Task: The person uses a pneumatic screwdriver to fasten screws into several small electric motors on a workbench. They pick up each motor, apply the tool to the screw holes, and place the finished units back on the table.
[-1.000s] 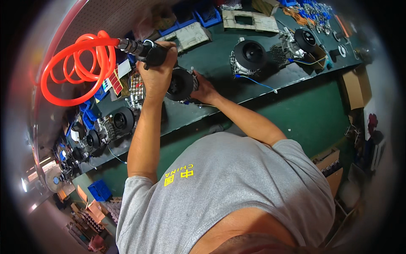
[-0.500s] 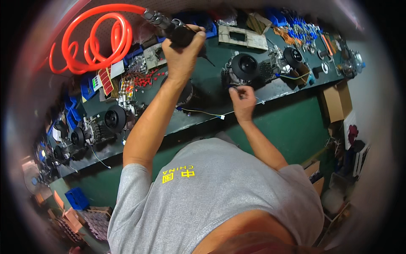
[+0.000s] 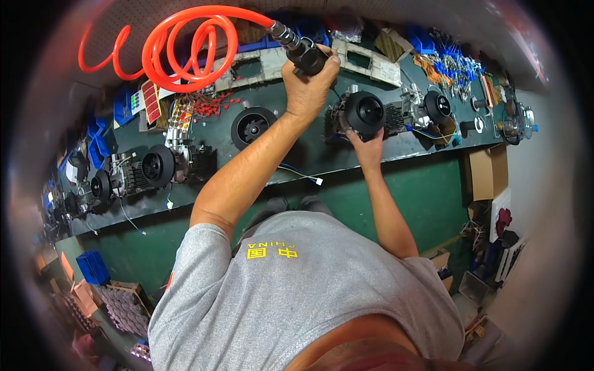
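The left hand (image 3: pixel 307 86) is clamped around a black air tool (image 3: pixel 309 57) fed by a coiled orange hose (image 3: pixel 185 46). The right hand (image 3: pixel 365 143) grips the lower edge of a black blower unit (image 3: pixel 365 112) on the green workbench (image 3: pixel 346 157). Another blower (image 3: pixel 252 127) lies just left of the left forearm.

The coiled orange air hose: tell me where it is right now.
In the head view, the coiled orange air hose loops at the upper left above the green workbench, running right into the black pneumatic tool gripped in the left hand.
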The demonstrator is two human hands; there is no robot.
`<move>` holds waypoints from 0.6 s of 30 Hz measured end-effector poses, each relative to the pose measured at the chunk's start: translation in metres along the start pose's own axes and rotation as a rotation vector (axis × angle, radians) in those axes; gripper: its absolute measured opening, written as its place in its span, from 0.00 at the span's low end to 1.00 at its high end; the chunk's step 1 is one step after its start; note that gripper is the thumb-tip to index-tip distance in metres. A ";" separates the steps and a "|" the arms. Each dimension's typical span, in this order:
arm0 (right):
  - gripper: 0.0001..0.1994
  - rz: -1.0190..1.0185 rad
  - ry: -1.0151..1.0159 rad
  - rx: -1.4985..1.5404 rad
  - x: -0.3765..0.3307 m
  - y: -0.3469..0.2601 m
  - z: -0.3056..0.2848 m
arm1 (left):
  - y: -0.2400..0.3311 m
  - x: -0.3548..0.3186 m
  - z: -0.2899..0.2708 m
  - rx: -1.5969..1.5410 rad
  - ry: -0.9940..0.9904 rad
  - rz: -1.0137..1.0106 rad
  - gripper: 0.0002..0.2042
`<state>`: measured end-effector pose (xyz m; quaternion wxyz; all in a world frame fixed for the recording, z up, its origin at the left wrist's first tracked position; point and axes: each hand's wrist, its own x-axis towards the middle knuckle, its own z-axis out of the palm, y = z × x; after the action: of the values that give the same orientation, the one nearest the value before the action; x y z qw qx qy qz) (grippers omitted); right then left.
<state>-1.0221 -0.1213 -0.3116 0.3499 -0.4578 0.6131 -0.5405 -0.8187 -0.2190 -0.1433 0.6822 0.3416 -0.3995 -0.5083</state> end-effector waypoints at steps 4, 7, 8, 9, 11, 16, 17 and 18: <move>0.42 0.010 -0.023 0.100 0.011 0.032 0.005 | -0.004 0.001 0.003 0.028 -0.018 0.007 0.06; 0.41 0.019 -0.047 0.160 0.011 0.035 0.006 | -0.005 0.002 0.002 0.034 -0.017 0.002 0.05; 0.41 0.024 -0.053 0.196 0.010 0.036 0.007 | -0.006 0.002 0.002 0.022 -0.010 0.005 0.05; 0.40 0.026 -0.060 0.233 0.011 0.034 0.009 | -0.007 0.002 0.003 0.014 -0.020 0.006 0.05; 0.40 0.000 -0.069 0.219 0.012 0.029 0.010 | -0.008 0.002 0.005 -0.002 -0.040 0.007 0.05; 0.40 0.005 -0.055 0.094 0.011 0.039 0.002 | -0.011 0.003 0.011 0.101 -0.087 0.064 0.05; 0.41 -0.004 -0.062 0.098 0.012 0.042 0.001 | -0.012 0.003 0.012 0.112 -0.090 0.087 0.05; 0.41 -0.014 -0.072 0.104 0.012 0.039 0.003 | -0.013 0.004 0.012 0.106 -0.088 0.085 0.05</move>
<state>-1.0306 -0.1342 -0.3500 0.3913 -0.4623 0.5679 -0.5575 -0.8341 -0.2267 -0.1492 0.6661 0.3371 -0.4695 -0.4714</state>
